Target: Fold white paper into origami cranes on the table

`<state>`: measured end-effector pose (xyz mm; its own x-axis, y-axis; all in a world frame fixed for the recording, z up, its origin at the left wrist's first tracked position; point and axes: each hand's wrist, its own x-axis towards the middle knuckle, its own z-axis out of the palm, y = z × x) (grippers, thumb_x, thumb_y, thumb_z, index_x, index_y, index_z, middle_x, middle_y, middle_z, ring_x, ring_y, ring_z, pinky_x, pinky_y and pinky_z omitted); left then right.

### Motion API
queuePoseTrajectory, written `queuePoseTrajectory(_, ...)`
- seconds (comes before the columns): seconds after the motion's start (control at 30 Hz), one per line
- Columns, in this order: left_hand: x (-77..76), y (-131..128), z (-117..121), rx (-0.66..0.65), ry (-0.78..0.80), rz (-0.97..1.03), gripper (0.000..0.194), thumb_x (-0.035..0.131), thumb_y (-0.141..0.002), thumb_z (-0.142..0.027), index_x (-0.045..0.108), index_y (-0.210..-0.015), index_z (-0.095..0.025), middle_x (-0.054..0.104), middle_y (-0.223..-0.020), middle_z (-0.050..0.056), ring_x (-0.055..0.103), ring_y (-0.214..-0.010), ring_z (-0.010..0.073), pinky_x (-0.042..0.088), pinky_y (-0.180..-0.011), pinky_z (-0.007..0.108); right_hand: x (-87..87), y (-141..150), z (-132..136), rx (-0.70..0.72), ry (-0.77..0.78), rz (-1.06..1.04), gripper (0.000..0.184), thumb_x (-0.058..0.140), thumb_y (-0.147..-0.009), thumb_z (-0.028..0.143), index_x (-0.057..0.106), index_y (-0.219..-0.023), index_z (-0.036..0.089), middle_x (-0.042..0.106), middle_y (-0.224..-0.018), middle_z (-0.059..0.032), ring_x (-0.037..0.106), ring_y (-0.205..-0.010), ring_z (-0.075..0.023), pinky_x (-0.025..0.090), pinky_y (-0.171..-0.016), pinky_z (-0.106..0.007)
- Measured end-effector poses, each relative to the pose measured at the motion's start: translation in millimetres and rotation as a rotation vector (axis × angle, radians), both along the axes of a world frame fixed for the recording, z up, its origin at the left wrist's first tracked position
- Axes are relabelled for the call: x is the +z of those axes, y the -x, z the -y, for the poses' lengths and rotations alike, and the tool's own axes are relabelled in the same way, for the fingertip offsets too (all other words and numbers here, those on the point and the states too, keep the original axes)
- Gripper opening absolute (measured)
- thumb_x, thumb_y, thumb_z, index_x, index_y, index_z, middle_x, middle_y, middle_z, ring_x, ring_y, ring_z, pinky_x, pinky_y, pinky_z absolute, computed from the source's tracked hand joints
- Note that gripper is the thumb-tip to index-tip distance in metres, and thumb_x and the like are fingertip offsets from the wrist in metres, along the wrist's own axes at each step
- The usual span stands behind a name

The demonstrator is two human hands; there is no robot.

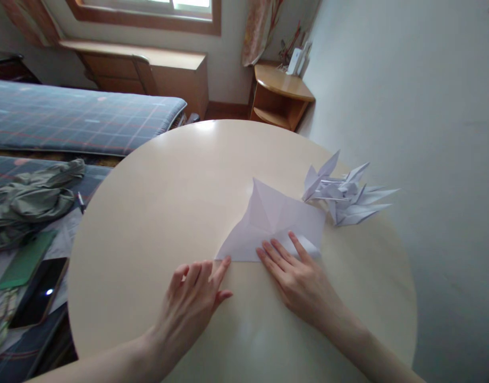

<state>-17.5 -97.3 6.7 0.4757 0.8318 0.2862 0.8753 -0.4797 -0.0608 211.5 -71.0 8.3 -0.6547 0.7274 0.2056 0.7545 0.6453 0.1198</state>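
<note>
A white sheet of paper (264, 213) with crease lines lies on the round table (149, 202), its near edge folded straight. My left hand (194, 290) touches the sheet's near left corner with the index fingertip; its thumb is apart and the other fingers are curled, holding nothing. My right hand (294, 268) lies flat over the near right part of the sheet, fingers spread, and hides some of that edge. Right of the sheet, close to its far right corner, sits a cluster of folded white paper cranes (344, 191) with pointed wings.
A pale wall (439, 159) runs along the right. At the left, a plaid mattress (77, 119) bears a grey-green cloth (33, 191), a green booklet (25, 260) and a black phone (39, 292). Behind the table stand a corner shelf (284, 80) and a wooden desk (176, 58).
</note>
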Motion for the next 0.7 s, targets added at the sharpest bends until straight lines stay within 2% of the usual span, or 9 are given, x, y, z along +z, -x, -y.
queuePoseTrajectory(0.2, 3.4, 13.4, 2.0, 0.040, -0.006, 0.011, 0.041, 0.064, -0.080, -0.041, 0.060, -0.118, -0.026, 0.058, -0.077, 0.003, 0.047, -0.076, 0.0194, 0.030, -0.072, 0.032, 0.8, 0.2, 0.2, 0.002, -0.004, -0.003, 0.041, 0.043, -0.081, 0.011, 0.057, -0.120, 0.010, 0.062, -0.121, -0.0105, 0.056, -0.113, -0.0238, 0.022, -0.108, -0.049)
queuePoseTrajectory(0.37, 0.3, 17.5, 0.2, 0.006, -0.015, 0.045, 0.036, 0.059, -0.085, -0.040, 0.060, -0.118, -0.025, 0.061, -0.080, 0.004, 0.049, -0.079, 0.0197, 0.030, -0.073, 0.033, -0.1, 0.9, 0.2, 0.001, -0.004, 0.007, 0.042, 0.044, -0.080, 0.011, 0.057, -0.121, 0.010, 0.062, -0.121, -0.0101, 0.056, -0.113, -0.0238, 0.023, -0.108, -0.049)
queuePoseTrajectory(0.5, -7.2, 21.9, -4.7, -0.105, -0.053, 0.089, 0.036, 0.050, -0.090, -0.041, 0.060, -0.117, -0.020, 0.065, -0.106, 0.006, 0.049, -0.097, 0.0204, 0.029, -0.085, 0.035, -2.1, 1.7, 0.9, 0.005, -0.028, 0.012, 0.041, 0.043, -0.081, 0.012, 0.058, -0.120, 0.009, 0.062, -0.120, -0.0105, 0.056, -0.112, -0.0245, 0.024, -0.107, -0.049)
queuePoseTrajectory(0.6, -9.8, 29.2, -10.3, -0.200, -0.020, 0.032, 0.041, 0.044, -0.091, -0.045, 0.055, -0.123, -0.021, 0.058, -0.126, 0.002, 0.044, -0.110, 0.0213, 0.026, -0.092, 0.037, -3.9, 2.0, 1.7, 0.003, -0.055, 0.020, 0.041, 0.043, -0.081, 0.012, 0.058, -0.119, 0.009, 0.062, -0.121, -0.0113, 0.056, -0.112, -0.0255, 0.025, -0.107, -0.050)
queuePoseTrajectory(0.7, -8.7, 37.2, -15.7, -0.257, 0.015, -0.040, 0.045, 0.042, -0.090, -0.048, 0.050, -0.128, -0.025, 0.052, -0.134, -0.001, 0.041, -0.115, 0.0222, 0.024, -0.093, 0.036, -5.3, 1.8, 2.5, 0.001, -0.067, 0.031, 0.042, 0.043, -0.080, 0.011, 0.058, -0.120, 0.008, 0.061, -0.122, -0.0123, 0.056, -0.112, -0.0258, 0.025, -0.108, -0.051)
